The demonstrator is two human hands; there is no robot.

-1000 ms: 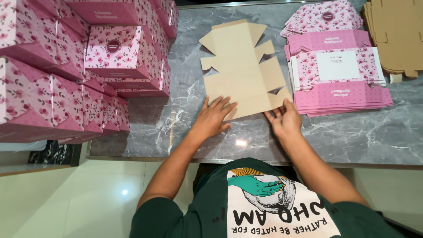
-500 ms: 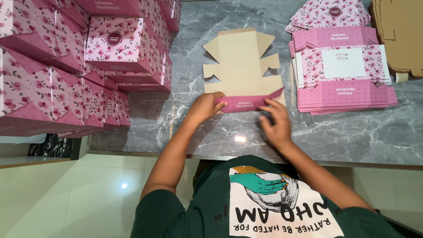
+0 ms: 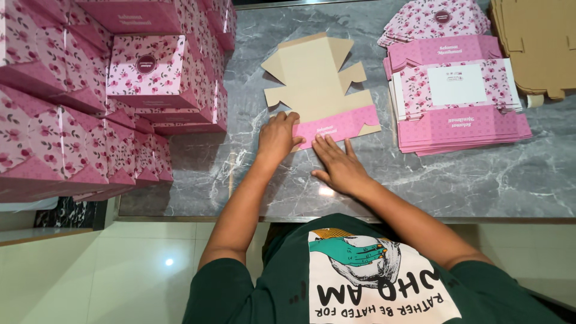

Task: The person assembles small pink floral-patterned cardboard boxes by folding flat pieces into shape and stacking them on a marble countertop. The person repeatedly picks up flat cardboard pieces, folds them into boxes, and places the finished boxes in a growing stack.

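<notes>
At the far left, a stack of assembled pink cardboard boxes with a rose print [image 3: 108,102] fills that end of the grey marbled stone table [image 3: 468,180], piled several high and reaching to the near edge.

Right of the stack, toward the middle of the table, lies a flat die-cut cardboard box blank [image 3: 318,84], brown side up, its notched flaps spread out away from the person. Its near flap is folded over so that a pink printed strip [image 3: 339,125] faces up along the blank's near edge.

The left hand [image 3: 277,137] lies palm down on the left end of that folded strip, fingers bent and pressing on the crease; its grip is flat and released, closed around nothing. Just beside it, the right hand [image 3: 339,165] rests open on the table, fingers spread, with fingertips [image 3: 321,142] touching the strip's near edge; it too grasps nothing.

Further right, apart from the blank, sits a pile of flat pink rose-print box blanks [image 3: 456,102], printed side up. At the far right corner lies a pile of brown-side-up cardboard blanks [image 3: 537,45].
</notes>
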